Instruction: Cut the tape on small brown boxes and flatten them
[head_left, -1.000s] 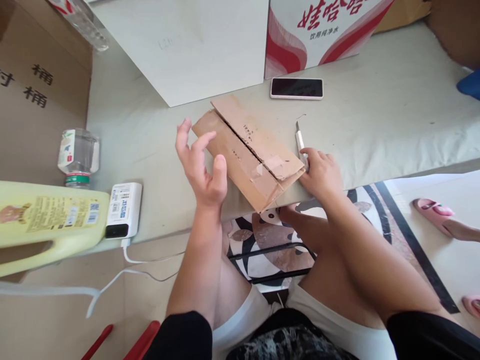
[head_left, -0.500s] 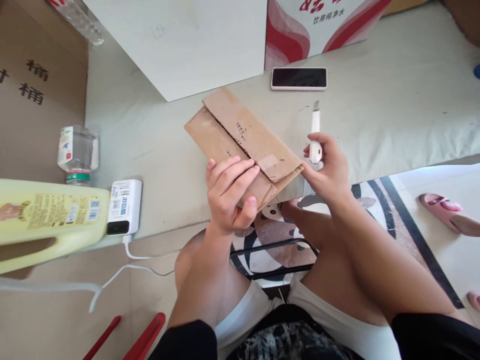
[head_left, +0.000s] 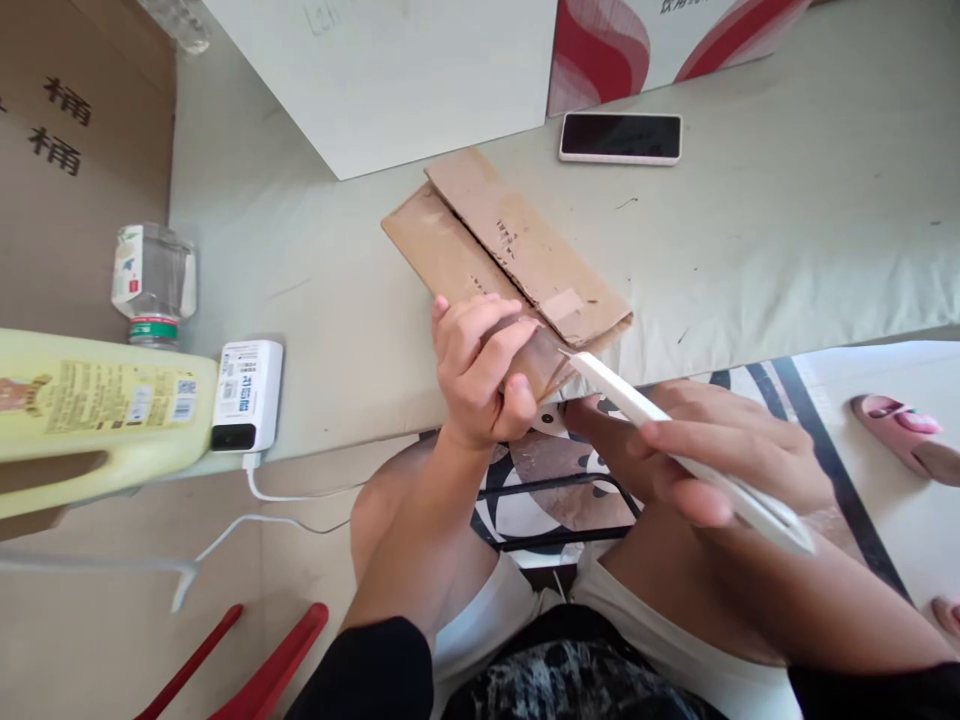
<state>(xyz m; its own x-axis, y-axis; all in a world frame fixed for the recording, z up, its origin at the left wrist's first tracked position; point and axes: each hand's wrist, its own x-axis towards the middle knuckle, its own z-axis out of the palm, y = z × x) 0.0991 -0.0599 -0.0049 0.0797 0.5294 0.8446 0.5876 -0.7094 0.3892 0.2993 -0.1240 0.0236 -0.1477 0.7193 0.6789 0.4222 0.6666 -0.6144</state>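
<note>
From where I stand, the biggest thing is the worktop (head_left: 757,220), running out on every side of the flat cardboard box (head_left: 517,245) except the near one, where the edge falls away. Beyond the box stands a big white carton (head_left: 420,80), and well off to its left a yellow jug (head_left: 135,400).

The box lies on the worktop on a slant, its long axis running from far left to near right, and the slit between its flaps follows that same line. Its near end sits by the worktop's edge, toward the person.

The left hand (head_left: 484,370) is the nearer one: it lies over the box's near-left panel, fingers half curled, thumb apart. I can't tell whether it grips or only rests there.

The right hand (head_left: 731,450) is off the box, out past its near-right end, fingers closed around a white cutter (head_left: 615,385). From that hand the box lies ahead and to the left, and the cutter points that way, slanting roughly as the box does, only flatter. Its tip comes right up to the near end; whether it touches, I can't see.
</note>
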